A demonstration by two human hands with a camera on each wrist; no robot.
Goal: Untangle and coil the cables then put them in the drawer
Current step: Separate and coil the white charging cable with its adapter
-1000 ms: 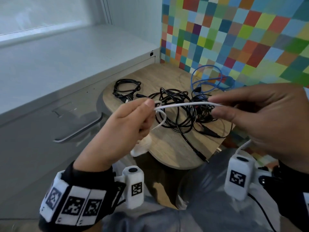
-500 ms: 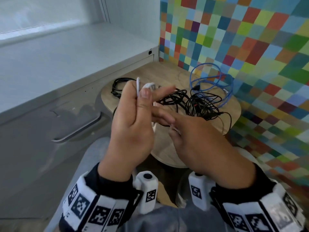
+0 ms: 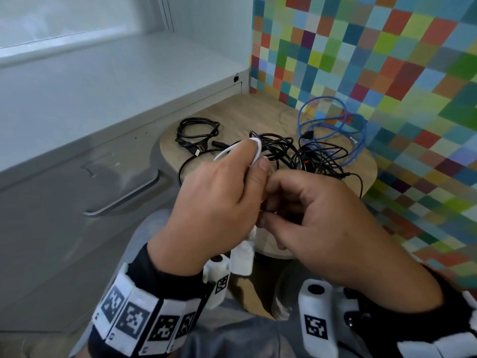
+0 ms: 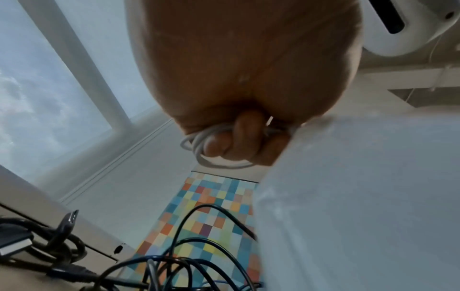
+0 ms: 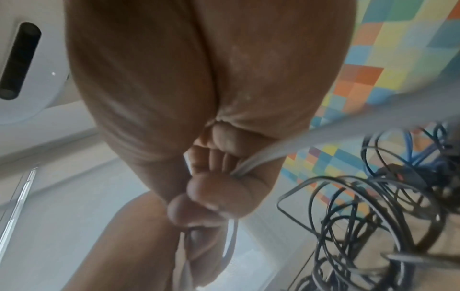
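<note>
My left hand (image 3: 240, 174) holds a white cable (image 3: 255, 147) wound in loops round its fingers; the loops (image 4: 214, 145) show plainly in the left wrist view. My right hand (image 3: 281, 200) sits close against the left and pinches a strand of the same white cable (image 5: 261, 159). A white plug block (image 3: 241, 259) hangs below the hands. Behind them, on the round wooden table (image 3: 258, 115), lie a black cable tangle (image 3: 304, 156), a small coiled black cable (image 3: 197, 134) and a blue cable (image 3: 335, 125).
A grey cabinet stands on the left, its drawer shut, with a metal handle (image 3: 124, 197). A wall of coloured squares (image 3: 374, 60) rises behind and right of the table. A white ledge (image 3: 103, 73) runs above the cabinet.
A second ago the hands held the white cable stretched between them. They have since come together, and the cable now loops round the left hand's fingers.
</note>
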